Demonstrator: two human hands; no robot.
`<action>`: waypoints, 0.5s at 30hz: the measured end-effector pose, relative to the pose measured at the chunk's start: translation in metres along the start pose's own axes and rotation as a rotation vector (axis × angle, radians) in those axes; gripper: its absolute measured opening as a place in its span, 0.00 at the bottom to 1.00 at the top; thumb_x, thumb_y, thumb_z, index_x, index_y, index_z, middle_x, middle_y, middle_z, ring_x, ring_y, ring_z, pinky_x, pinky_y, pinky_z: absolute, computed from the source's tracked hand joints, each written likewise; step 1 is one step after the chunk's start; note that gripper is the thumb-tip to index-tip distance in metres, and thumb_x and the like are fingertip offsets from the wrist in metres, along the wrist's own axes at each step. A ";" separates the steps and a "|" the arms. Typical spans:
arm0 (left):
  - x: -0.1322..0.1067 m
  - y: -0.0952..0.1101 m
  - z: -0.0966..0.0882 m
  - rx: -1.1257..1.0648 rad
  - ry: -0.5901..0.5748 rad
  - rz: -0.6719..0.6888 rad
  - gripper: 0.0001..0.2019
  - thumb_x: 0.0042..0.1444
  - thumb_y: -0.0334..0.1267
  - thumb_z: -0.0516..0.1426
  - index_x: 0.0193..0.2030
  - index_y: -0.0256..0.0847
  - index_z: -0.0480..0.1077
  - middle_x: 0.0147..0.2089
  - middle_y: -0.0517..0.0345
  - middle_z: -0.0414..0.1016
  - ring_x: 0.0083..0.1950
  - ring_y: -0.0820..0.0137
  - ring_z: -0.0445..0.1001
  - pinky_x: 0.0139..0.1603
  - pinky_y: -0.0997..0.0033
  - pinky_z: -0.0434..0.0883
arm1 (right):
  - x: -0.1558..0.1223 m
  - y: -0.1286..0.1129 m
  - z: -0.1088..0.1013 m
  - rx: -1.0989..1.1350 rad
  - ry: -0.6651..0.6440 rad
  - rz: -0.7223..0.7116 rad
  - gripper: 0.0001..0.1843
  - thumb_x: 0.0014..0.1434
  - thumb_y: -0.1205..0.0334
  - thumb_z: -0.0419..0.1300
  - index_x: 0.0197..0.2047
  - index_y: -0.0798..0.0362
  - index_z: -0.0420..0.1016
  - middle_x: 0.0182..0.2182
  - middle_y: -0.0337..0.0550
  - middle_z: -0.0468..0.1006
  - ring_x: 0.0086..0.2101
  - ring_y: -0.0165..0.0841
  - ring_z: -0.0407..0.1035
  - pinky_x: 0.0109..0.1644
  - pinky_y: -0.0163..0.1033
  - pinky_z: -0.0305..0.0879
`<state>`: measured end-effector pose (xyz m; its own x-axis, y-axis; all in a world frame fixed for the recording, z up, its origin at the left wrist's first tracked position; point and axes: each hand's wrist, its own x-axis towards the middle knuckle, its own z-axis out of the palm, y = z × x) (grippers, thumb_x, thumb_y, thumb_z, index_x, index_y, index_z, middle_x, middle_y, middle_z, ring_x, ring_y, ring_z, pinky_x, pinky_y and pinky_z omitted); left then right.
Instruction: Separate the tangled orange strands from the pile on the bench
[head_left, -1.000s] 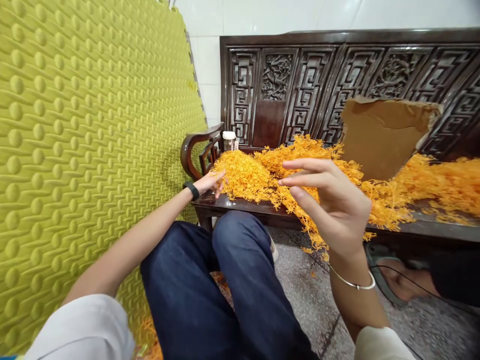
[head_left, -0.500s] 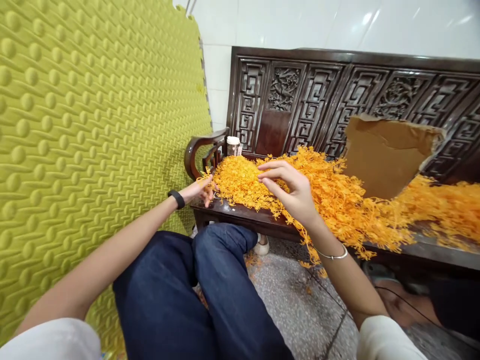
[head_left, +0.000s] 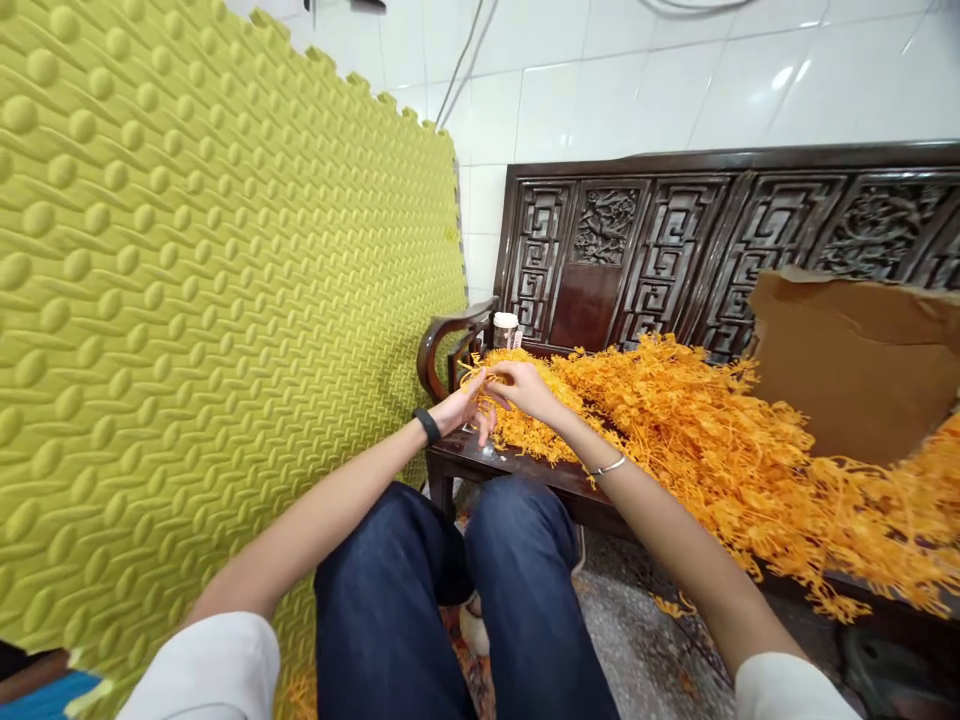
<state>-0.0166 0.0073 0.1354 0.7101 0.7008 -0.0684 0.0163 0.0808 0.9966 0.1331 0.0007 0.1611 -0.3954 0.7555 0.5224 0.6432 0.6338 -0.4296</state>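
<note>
My left hand [head_left: 469, 404], with a black wristband, is raised over the left end of the bench seat. Thin orange plastic strands [head_left: 471, 372] stick out between its thumb and forefinger, while the other fingers hang loosely. My right hand [head_left: 523, 388] meets it from the right, fingers pinched against the left thumb tip. What lies inside that pinch is too small to make out. Just behind and below both hands spreads a heap of branching orange plastic pieces [head_left: 660, 420].
The dark carved wooden bench [head_left: 592, 305] has a curved armrest at left. A lidded cup [head_left: 505, 330] stands in its corner. Torn brown cardboard [head_left: 855, 370] leans on the backrest. A yellow bumpy foam mat [head_left: 225, 300] rises at left. Orange bits [head_left: 675, 605] lie on the floor.
My right hand has moved left from over the heap and closed its fingers at my left hand. The view has shifted, so the bench sits lower and further right.
</note>
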 end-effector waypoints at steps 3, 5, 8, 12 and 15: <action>0.012 0.007 0.002 0.015 0.233 0.028 0.29 0.52 0.62 0.41 0.31 0.37 0.67 0.14 0.59 0.65 0.11 0.73 0.62 0.13 0.75 0.60 | 0.017 0.010 -0.009 -0.123 0.010 -0.002 0.09 0.56 0.70 0.51 0.33 0.59 0.73 0.26 0.44 0.74 0.27 0.28 0.66 0.34 0.31 0.58; 0.020 0.010 -0.002 0.023 0.365 0.042 0.27 0.51 0.62 0.44 0.33 0.38 0.66 0.13 0.61 0.63 0.10 0.73 0.62 0.11 0.75 0.59 | 0.029 0.018 -0.016 -0.213 -0.063 -0.026 0.10 0.58 0.69 0.50 0.34 0.60 0.73 0.27 0.45 0.74 0.28 0.29 0.66 0.33 0.31 0.57; 0.033 0.011 -0.008 0.029 0.432 0.069 0.23 0.51 0.58 0.49 0.38 0.37 0.64 0.16 0.62 0.65 0.11 0.72 0.65 0.13 0.74 0.62 | 0.044 0.028 -0.023 -0.316 -0.268 -0.045 0.11 0.57 0.69 0.50 0.29 0.60 0.72 0.24 0.45 0.74 0.25 0.29 0.66 0.31 0.30 0.56; 0.046 0.016 -0.001 0.017 0.357 0.154 0.16 0.52 0.49 0.53 0.40 0.39 0.62 0.21 0.61 0.69 0.17 0.71 0.71 0.20 0.73 0.68 | 0.044 0.034 -0.029 -0.339 -0.353 -0.034 0.12 0.52 0.73 0.49 0.22 0.59 0.70 0.21 0.44 0.73 0.23 0.28 0.65 0.29 0.30 0.55; 0.047 0.021 0.011 0.014 0.311 0.205 0.14 0.51 0.45 0.56 0.40 0.40 0.61 0.24 0.61 0.70 0.20 0.70 0.73 0.20 0.74 0.69 | 0.031 0.033 -0.033 -0.359 -0.248 -0.016 0.11 0.51 0.72 0.49 0.25 0.58 0.71 0.24 0.45 0.74 0.26 0.31 0.66 0.32 0.31 0.55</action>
<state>0.0252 0.0344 0.1536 0.4515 0.8836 0.1241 -0.0928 -0.0918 0.9914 0.1639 0.0397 0.1879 -0.5242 0.7911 0.3154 0.8058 0.5805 -0.1168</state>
